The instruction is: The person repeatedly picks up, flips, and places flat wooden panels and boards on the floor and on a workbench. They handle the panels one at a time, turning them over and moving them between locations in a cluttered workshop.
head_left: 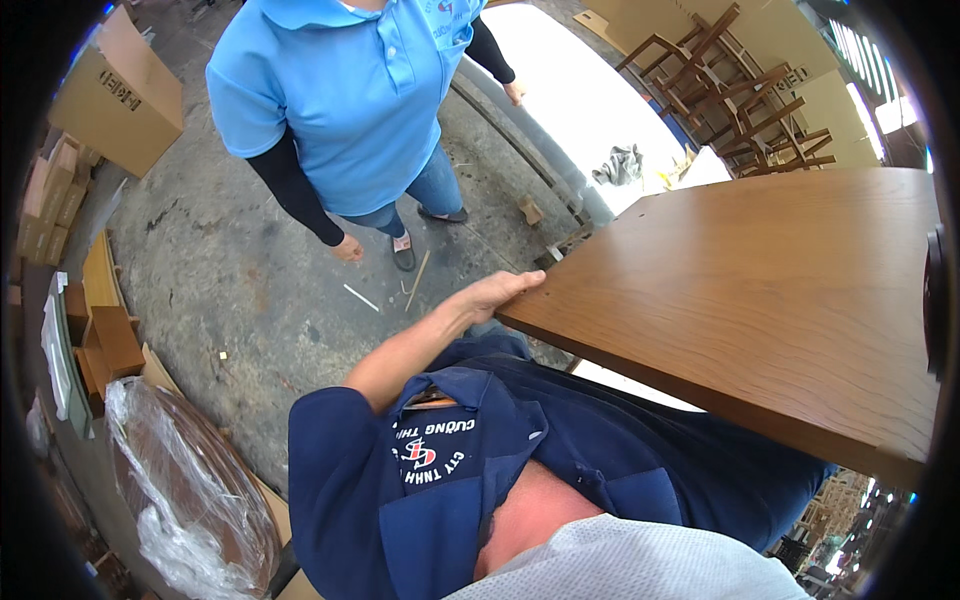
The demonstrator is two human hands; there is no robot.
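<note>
A large brown wooden panel (740,290) with a smooth, grained face spreads across the right side, close to my body. My left hand (497,292) grips its near left corner, thumb and fingers lying along the edge; the fingers below the panel are hidden. My right hand does not show, and the panel covers that side of me. A person in a light blue polo shirt (350,100) and black sleeves stands opposite me, both arms lowered and apart from the panel.
Behind the panel stands a long white-topped table (560,80) with a crumpled grey cloth (618,165). Wooden frames (730,100) are stacked at the far right. Cardboard boxes (125,100) and a plastic-wrapped wooden piece (190,490) line the left. Thin strips (417,280) lie on the concrete floor.
</note>
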